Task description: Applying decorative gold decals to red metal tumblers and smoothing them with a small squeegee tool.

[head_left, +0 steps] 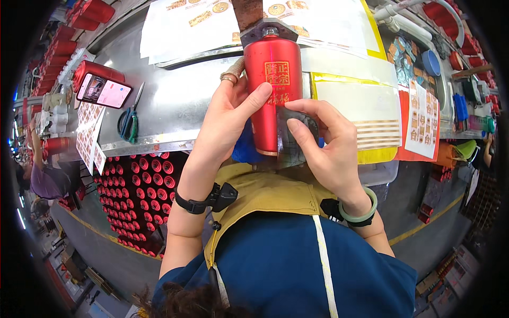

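Note:
A glossy red bottle (272, 55) with gold lettering and a gold-framed square lies in front of me, its neck pointing away against a dark metal holder (269, 27). Around its left side is my left hand (233, 100), closed on it, thumb on the front and a covering on one finger. My right hand (326, 138) is at the bottle's lower right, index fingertip at its edge, thumb and index apart. Toward me, a narrower red tapering part (263, 130) shows below the lettering; whether it belongs to the bottle I cannot tell.
On the metal bench (175, 114) at left are scissors (130, 119), a phone (104, 90) against a red container, and label sheets (87, 132). More sheets (185, 32) lie at the back. At right are a striped label sheet (376, 132) and a blue cup (431, 62). Red bottles (143, 191) fill racks below left.

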The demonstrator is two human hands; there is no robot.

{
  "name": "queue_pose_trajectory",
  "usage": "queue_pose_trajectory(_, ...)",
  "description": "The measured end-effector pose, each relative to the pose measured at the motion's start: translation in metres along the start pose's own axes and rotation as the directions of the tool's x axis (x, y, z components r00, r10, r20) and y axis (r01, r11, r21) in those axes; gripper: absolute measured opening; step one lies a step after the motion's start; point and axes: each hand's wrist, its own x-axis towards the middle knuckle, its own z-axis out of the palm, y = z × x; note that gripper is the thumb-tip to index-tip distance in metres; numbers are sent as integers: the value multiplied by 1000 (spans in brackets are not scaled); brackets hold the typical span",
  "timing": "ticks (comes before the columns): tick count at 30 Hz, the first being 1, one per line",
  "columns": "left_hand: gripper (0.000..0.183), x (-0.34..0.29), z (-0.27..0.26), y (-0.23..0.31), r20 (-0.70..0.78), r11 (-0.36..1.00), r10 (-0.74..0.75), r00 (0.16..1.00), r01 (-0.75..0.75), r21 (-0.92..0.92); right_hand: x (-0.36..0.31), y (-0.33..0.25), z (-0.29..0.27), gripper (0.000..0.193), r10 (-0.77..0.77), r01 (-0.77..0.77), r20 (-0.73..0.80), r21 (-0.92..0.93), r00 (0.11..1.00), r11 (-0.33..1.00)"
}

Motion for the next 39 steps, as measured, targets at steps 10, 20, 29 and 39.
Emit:
queue_pose_trajectory(10, 78, -1, -3, 1, 9, 1000, -1, 1000, 1, 2, 1, -15, -3, 22, 15, -9, 29, -173, 999, 985)
queue_pose_trajectory(20, 84, -2, -5, 8, -35, 998, 46, 998, -47, -39, 4, -16, -3, 22, 14, -7, 34, -204, 999, 979)
queue_pose_trajectory(29, 61, -3, -5, 9, -119, 999, 37, 992, -35, 18, 8, 0, -11, 21, 90, -100, 96, 103, 991, 990)
queue_pose_trajectory(39, 83, -2, -1, 14, -34, 1000, 0, 999, 0, -2, 69, 17, -21, 35, 231, -250, 101, 290, 968, 924)
